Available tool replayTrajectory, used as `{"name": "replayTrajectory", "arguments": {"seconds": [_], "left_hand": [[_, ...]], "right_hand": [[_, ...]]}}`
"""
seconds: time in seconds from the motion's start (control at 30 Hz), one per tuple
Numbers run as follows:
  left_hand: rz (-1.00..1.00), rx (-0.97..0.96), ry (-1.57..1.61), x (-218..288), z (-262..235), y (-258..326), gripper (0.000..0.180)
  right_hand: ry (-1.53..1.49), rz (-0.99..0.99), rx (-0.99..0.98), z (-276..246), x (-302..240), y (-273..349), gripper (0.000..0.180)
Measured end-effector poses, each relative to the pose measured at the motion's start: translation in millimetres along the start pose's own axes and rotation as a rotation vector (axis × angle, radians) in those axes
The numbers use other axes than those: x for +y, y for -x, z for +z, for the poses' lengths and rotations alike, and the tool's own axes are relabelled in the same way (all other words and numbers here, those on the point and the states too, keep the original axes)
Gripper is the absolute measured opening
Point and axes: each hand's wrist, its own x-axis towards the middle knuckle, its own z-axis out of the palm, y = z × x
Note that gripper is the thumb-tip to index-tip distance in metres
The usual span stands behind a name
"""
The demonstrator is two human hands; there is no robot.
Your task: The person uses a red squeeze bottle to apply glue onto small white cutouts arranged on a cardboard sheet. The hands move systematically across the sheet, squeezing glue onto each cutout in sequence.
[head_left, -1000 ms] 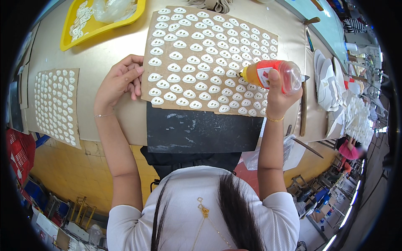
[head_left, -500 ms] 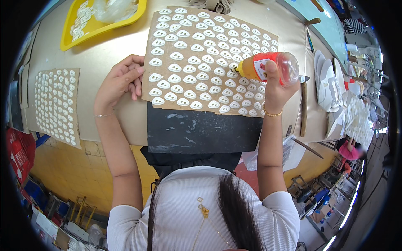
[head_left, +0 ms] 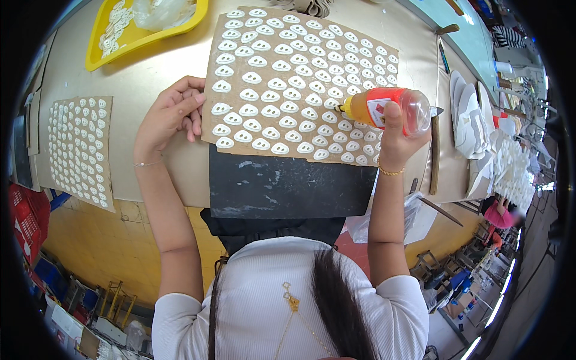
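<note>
My right hand [head_left: 401, 135] is wrapped round a squeeze bottle [head_left: 384, 109], tipped on its side, with a red and white label, amber liquid inside and a yellow cap. The dark nozzle points left, over the white pieces in the middle of a brown cardboard sheet [head_left: 239, 84]. Rows of small white rounded-triangle pieces [head_left: 270, 111], each with two holes, cover that sheet. At its left edge rests my left hand [head_left: 174, 114], fingers loosely bent and apart, the fingertips beside or touching the cardboard; nothing shows in it. A black board [head_left: 288, 186] lies partly under the sheet.
A yellow tray [head_left: 129, 49] with more white pieces and a plastic bag stands far left. Another filled cardboard sheet [head_left: 81, 150] lies left. Right of the bottle are a wooden-handled tool [head_left: 435, 153] and stacked white cutouts [head_left: 471, 129]. A clear plastic bag [head_left: 390, 222] hangs at the front edge.
The bottle and my right hand have shifted slightly; its nozzle now sits a little lower. The cardboard sheet appears a few pixels further left and up. My left hand stays at the edge.
</note>
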Motion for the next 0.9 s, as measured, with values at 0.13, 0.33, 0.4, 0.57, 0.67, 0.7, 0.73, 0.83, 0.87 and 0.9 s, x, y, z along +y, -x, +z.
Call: {"name": "replayTrajectory", "arguments": {"seconds": [0.13, 0.33, 0.4, 0.57, 0.67, 0.7, 0.73, 0.83, 0.87, 0.9], "left_hand": [[0.004, -0.003, 0.009, 0, 0, 0, 0.02], [0.004, 0.009, -0.003, 1, 1, 1, 0.021], [0.004, -0.004, 0.001, 1, 1, 0, 0.021], [0.004, 0.009, -0.014, 2, 2, 1, 0.02], [-0.002, 0.009, -0.015, 2, 2, 1, 0.02], [-0.002, 0.006, -0.016, 1, 2, 0, 0.02], [-0.003, 0.003, -0.018, 1, 1, 0, 0.02], [-0.009, 0.0, -0.002, -1, -1, 0, 0.02], [-0.006, -0.001, 0.004, -1, -1, 0, 0.02], [-0.004, -0.002, 0.009, -1, -1, -1, 0.02]], "right_hand": [[-0.017, -0.043, -0.024, 8, -1, 2, 0.032], [-0.02, -0.061, -0.017, 15, 0, -1, 0.033], [-0.048, -0.025, -0.024, 16, -4, -2, 0.033], [-0.016, -0.005, -0.093, 8, -5, -1, 0.033], [0.013, -0.016, -0.079, 11, -7, 2, 0.033], [0.021, -0.027, -0.076, 10, -7, 1, 0.033], [0.028, -0.037, -0.073, 10, -6, 0, 0.033], [0.033, -0.003, -0.056, 9, -6, -2, 0.032], [0.035, 0.016, -0.048, 7, -7, -3, 0.031], [0.043, 0.014, -0.043, 5, -6, -3, 0.031]]}}
